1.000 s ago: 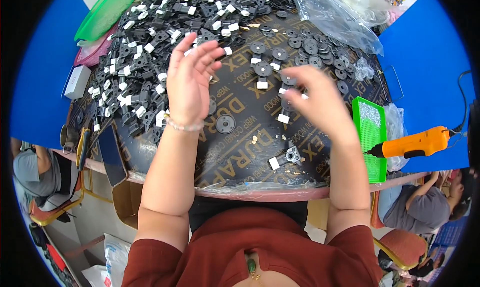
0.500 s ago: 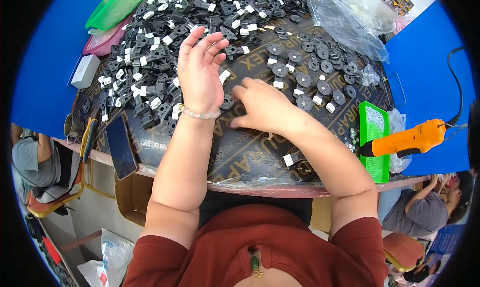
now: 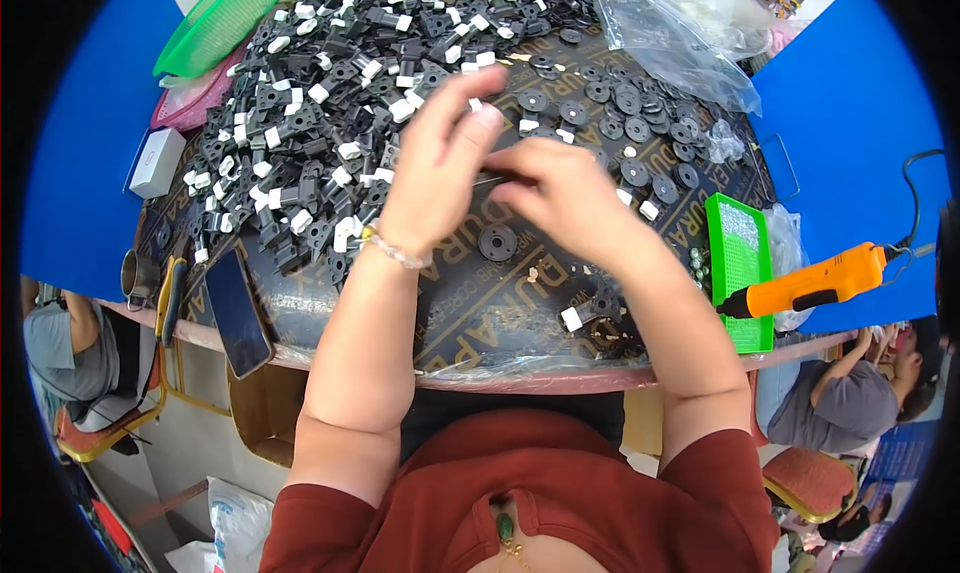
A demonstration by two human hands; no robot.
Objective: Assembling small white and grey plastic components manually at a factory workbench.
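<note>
Beyond the disc [image 3: 497, 242] sit my left hand [image 3: 432, 185], thumb parted, and right hand [image 3: 568, 191], fingers bent; holdings undetermined. Pile [image 3: 300, 123] left of it, presumably for reach.

Gold block capitals [image 3: 482, 331] — repeated in slanting rows — run across the dark tabletop [image 3: 298, 298].
</note>
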